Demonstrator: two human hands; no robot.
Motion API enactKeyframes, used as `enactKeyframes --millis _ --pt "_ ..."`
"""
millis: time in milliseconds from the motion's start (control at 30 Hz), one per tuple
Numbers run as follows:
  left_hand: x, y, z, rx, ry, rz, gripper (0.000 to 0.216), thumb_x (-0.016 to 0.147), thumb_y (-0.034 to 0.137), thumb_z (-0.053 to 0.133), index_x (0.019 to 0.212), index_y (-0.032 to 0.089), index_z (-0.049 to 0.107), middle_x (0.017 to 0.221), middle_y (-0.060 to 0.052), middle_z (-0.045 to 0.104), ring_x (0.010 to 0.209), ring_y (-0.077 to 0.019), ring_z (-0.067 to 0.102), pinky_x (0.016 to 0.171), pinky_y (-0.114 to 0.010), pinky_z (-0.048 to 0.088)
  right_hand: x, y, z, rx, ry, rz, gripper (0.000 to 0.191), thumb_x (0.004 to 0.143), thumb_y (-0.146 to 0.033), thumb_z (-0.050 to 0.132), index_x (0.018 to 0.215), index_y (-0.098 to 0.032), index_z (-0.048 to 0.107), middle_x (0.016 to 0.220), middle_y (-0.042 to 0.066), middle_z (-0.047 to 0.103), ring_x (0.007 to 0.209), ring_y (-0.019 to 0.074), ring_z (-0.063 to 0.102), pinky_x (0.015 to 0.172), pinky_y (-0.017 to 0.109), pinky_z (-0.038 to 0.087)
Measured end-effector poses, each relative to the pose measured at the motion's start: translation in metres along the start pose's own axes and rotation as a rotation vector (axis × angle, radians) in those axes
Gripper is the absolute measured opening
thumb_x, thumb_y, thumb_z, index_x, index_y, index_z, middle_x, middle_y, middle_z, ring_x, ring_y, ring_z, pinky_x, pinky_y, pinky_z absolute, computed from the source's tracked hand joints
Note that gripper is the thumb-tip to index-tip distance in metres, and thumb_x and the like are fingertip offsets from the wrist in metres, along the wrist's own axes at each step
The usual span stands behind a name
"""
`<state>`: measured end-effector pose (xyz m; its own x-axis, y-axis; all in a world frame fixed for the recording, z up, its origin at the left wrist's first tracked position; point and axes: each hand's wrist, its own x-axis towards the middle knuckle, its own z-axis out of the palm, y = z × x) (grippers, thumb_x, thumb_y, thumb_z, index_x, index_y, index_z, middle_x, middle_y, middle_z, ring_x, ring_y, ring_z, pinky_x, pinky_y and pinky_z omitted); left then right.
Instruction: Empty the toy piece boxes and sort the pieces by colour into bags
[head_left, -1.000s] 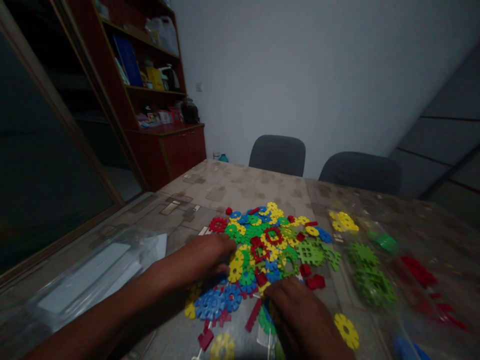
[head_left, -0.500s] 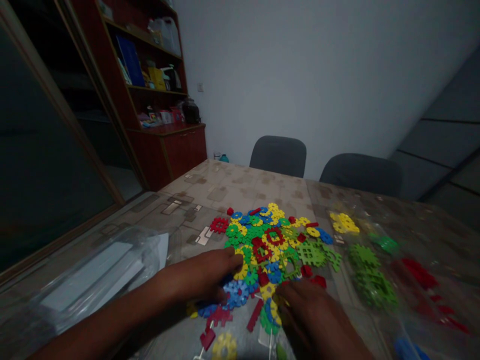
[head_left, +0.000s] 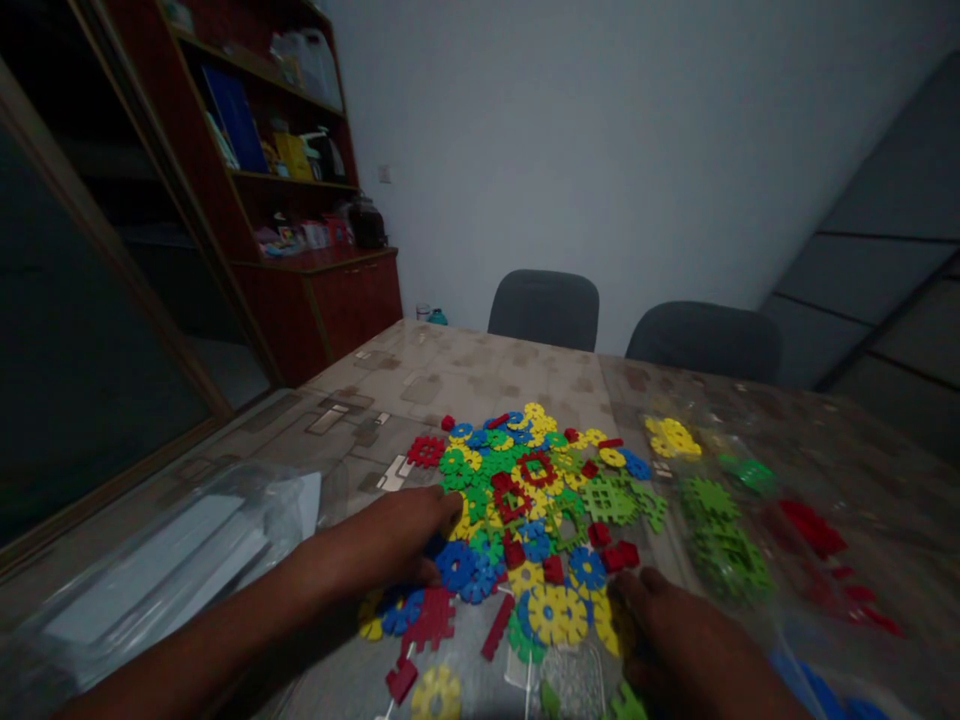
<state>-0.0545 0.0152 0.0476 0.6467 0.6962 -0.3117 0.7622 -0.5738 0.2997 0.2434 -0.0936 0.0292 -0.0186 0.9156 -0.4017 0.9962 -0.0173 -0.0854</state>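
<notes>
A pile of flat plastic building pieces point(head_left: 510, 465) in red, yellow, green and blue lies on the table, many of them notched discs. My left hand point(head_left: 409, 530) rests at the pile's left edge, thumb and fingers apart, beside blue notched discs point(head_left: 459, 567). Below it lies a dark red notched square point(head_left: 431, 618). My right hand point(head_left: 675, 625) is at the near right edge of the pile, its fingers parted and its fingertips next to a yellow disc point(head_left: 609, 622). Left of that is a larger yellow disc point(head_left: 557, 613).
Clear plastic bags with green pieces point(head_left: 724, 545), red pieces point(head_left: 814, 528) and yellow pieces point(head_left: 673, 437) lie to the right. A clear bag with white sheets point(head_left: 165, 575) is at the left. Two grey chairs point(head_left: 544, 308) stand behind the patterned table point(head_left: 442, 365).
My right hand has moved right, uncovering yellow and blue discs near the front. The left hand stays at the pile's left edge. The view has turned slightly right.
</notes>
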Motion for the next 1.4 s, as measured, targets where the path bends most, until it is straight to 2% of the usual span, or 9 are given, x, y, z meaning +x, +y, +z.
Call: enactKeyframes --millis 200,300,433,633,767,967,1033,1167,1400 --pt "-0.001 0.005 -0.004 -0.015 0.025 0.072 0.034 0.077 0.031 0.077 0.103 0.021 0.058 0.107 -0.007 0.063 0.095 -0.0264 0.062 0.077 -0.033 0.048 0.019 -0.009 0.004 0.025 0.123 -0.104 0.035 0.085 -0.007 0.047 0.107 -0.019 0.071 0.107 0.015 0.071 0.083 0.0236 0.071 0.065 0.026 0.049" --pt "-0.001 0.01 -0.005 0.036 0.03 -0.007 0.037 0.079 0.042 0.075 0.103 0.019 0.059 0.106 -0.01 0.065 0.094 -0.0298 0.063 0.076 -0.036 0.049 0.013 0.001 0.001 0.076 0.142 -0.099 0.038 0.079 -0.009 0.054 0.111 -0.02 0.07 0.11 0.016 0.071 0.089 0.027 0.07 0.068 0.03 0.05" --pt "0.002 0.012 -0.002 0.13 0.017 -0.152 0.052 0.074 0.049 0.078 0.109 0.015 0.059 0.105 -0.016 0.068 0.092 -0.0354 0.065 0.074 -0.04 0.049 0.002 0.027 0.02 0.085 0.036 -0.05 0.056 0.06 -0.007 0.065 0.112 -0.027 0.071 0.112 0.013 0.072 0.091 0.033 0.071 0.067 0.035 0.051" --pt "0.004 0.01 0.001 0.01 0.044 -0.085 0.041 0.072 0.035 0.082 0.101 0.02 0.058 0.1 -0.006 0.068 0.091 -0.0277 0.064 0.07 -0.032 0.044 0.005 0.033 0.057 0.129 0.122 -0.071 0.048 0.062 -0.003 0.058 0.1 -0.03 0.071 0.108 0.012 0.072 0.085 0.0325 0.07 0.065 0.039 0.047" --pt "0.004 0.01 0.004 -0.067 0.066 -0.04 0.035 0.072 0.028 0.08 0.097 0.021 0.056 0.1 -0.003 0.065 0.091 -0.0245 0.061 0.07 -0.03 0.042 0.007 0.022 0.043 0.244 0.112 -0.142 0.042 0.061 -0.007 0.058 0.094 -0.031 0.069 0.102 0.011 0.073 0.085 0.0302 0.067 0.071 0.04 0.046" --pt "0.006 0.006 0.008 -0.124 0.046 0.032 0.031 0.075 0.021 0.075 0.098 0.021 0.055 0.108 -0.004 0.062 0.098 -0.0238 0.058 0.081 -0.032 0.044 0.013 0.012 0.012 0.17 -0.075 -0.189 0.022 0.064 -0.003 0.053 0.073 -0.021 0.062 0.085 0.009 0.072 0.075 0.0243 0.066 0.06 0.032 0.039" --pt "0.006 0.006 0.007 -0.117 0.044 0.033 0.029 0.075 0.023 0.075 0.096 0.021 0.055 0.107 -0.004 0.062 0.097 -0.0241 0.058 0.08 -0.033 0.044 0.007 0.014 0.006 0.155 -0.055 -0.165 0.027 0.062 -0.005 0.058 0.083 -0.02 0.065 0.096 0.011 0.072 0.083 0.0269 0.067 0.067 0.033 0.043" --pt "0.004 0.012 0.003 -0.081 0.047 0.024 0.031 0.076 0.034 0.076 0.099 0.021 0.057 0.107 -0.006 0.062 0.097 -0.0261 0.059 0.08 -0.034 0.046 -0.013 0.015 -0.001 0.179 -0.046 -0.1 0.057 0.059 -0.008 0.069 0.113 -0.025 0.068 0.125 0.013 0.067 0.109 0.0336 0.064 0.088 0.041 0.049" --pt "0.006 0.012 0.009 0.007 0.048 -0.052 0.036 0.072 0.033 0.081 0.099 0.019 0.061 0.107 -0.009 0.067 0.096 -0.0291 0.063 0.081 -0.037 0.049 -0.007 0.013 0.019 0.247 0.05 -0.177 0.071 0.053 -0.001 0.067 0.118 -0.026 0.066 0.122 0.01 0.069 0.112 0.0323 0.064 0.093 0.039 0.048"
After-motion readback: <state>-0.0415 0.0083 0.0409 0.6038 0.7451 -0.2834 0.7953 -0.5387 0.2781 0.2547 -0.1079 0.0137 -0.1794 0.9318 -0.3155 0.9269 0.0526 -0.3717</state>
